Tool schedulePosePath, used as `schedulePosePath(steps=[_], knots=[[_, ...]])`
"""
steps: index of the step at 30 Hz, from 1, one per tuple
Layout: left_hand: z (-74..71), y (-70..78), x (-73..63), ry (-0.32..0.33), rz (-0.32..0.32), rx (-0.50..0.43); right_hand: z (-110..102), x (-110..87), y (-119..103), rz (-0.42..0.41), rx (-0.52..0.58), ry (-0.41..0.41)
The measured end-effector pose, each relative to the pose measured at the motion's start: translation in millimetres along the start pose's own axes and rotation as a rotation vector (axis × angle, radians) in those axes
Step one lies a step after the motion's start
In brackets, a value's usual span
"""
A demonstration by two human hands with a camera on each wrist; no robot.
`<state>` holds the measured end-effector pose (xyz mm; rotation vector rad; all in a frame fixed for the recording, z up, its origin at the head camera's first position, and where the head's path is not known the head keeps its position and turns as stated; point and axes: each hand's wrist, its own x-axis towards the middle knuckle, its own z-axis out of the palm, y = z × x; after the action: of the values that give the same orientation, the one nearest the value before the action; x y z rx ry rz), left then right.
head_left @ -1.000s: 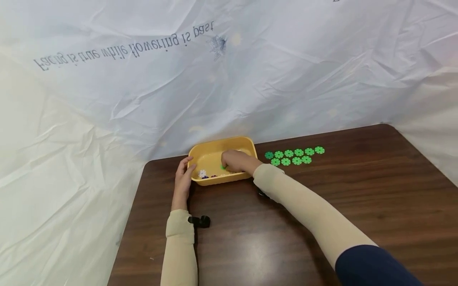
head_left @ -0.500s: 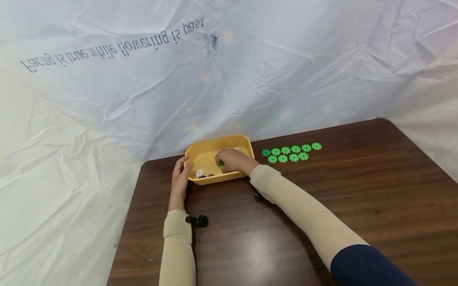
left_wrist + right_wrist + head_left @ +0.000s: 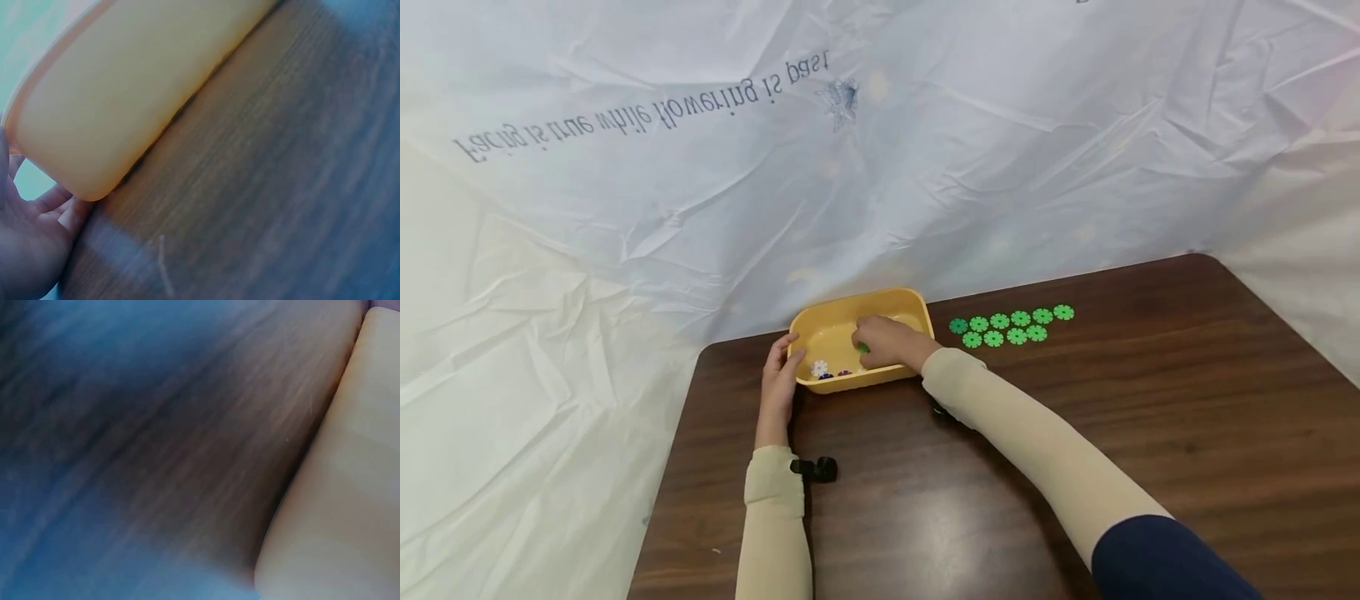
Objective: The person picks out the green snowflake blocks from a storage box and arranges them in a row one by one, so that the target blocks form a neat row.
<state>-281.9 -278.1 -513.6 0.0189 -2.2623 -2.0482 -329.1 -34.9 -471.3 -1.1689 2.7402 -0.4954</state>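
A yellow plastic tub (image 3: pixel 857 383) stands at the back of the table. My left hand (image 3: pixel 778 379) holds its left end, thumb at the rim and fingers along the outside. In the left wrist view that hand (image 3: pixel 34 244) lies against the tub's end wall. My right hand (image 3: pixel 891 340) reaches inside the tub, fingers curled, with a green flower-shaped disc (image 3: pixel 862 348) at its fingertips. Beside it in the tub lie a white flower disc (image 3: pixel 819 367), a dark blue one (image 3: pixel 826 377) and a reddish one (image 3: pixel 844 372). The right wrist view shows only the tub's outer wall (image 3: pixel 337 506) and table.
Right of the tub, several green flower discs (image 3: pixel 999 320) lie flat in two rows; the leftmost one in the back row (image 3: pixel 958 326) is darker. A pale printed cloth (image 3: pixel 865 183) hangs directly behind the wooden table (image 3: pixel 880 500).
The right hand has stayed in the tub, shifting only slightly, and more of the green disc at its fingertips shows. The left hand keeps its hold on the tub. The head view has shifted a little.
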Motion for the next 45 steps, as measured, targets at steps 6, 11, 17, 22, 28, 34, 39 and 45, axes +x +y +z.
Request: schedulePosePath(steps=[6, 11, 17, 22, 28, 34, 39, 45], knots=[[-1.0, -1.1, -2.6, -0.018, -0.005, -0.008, -7, -5.9, 0, 0.028, -0.016, -0.01], [-2.2, -0.5, -2.5, -0.028, -0.003, -0.01, -32, -18.2, -3, 0.03, 0.017, -0.054], [-2.6, 2.0, 1.1, -0.016, 0.015, 0.01, -65, -42.1, -6, -0.028, -0.053, -0.018], [-2.5, 2.9, 2.2, -0.007, 0.01, 0.007, -81, -64.8, -4, -0.098, -0.08, 0.04], [-2.3, 1.5, 1.1, -0.01, -0.009, 0.002, -88, -86.8, 4, -0.108, -0.091, 0.025], [0.5, 10.7, -4.0, -0.015, -0.023, 0.0, -95, -118.9, 20, -0.07, -0.057, 0.048], [4.0, 34.2, -17.3, -0.026, -0.04, 0.007, -99, -151.5, 44, -0.012, -0.029, 0.13], [3.7, 37.7, -21.0, -0.021, -0.046, 0.0, -99, -190.3, 77, 0.076, -0.024, 0.191]])
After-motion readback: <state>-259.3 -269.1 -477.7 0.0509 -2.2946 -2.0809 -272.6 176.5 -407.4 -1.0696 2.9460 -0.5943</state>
